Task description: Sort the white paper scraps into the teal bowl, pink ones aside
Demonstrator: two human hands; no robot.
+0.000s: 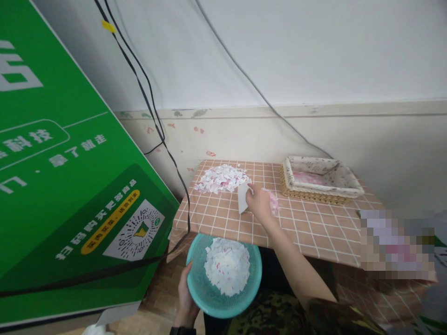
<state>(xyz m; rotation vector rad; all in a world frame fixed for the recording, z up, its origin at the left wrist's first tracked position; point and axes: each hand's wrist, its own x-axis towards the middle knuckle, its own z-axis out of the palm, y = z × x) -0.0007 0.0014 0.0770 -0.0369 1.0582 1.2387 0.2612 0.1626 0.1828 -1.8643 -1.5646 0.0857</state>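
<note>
Paper scraps lie heaped at the far left of the checked table, and more fill the teal colander beyond its near edge. There the left hand grips the colander's side; over the table's middle, the right hand pinches a white card. A lined wicker basket sits at the table's far right.
</note>
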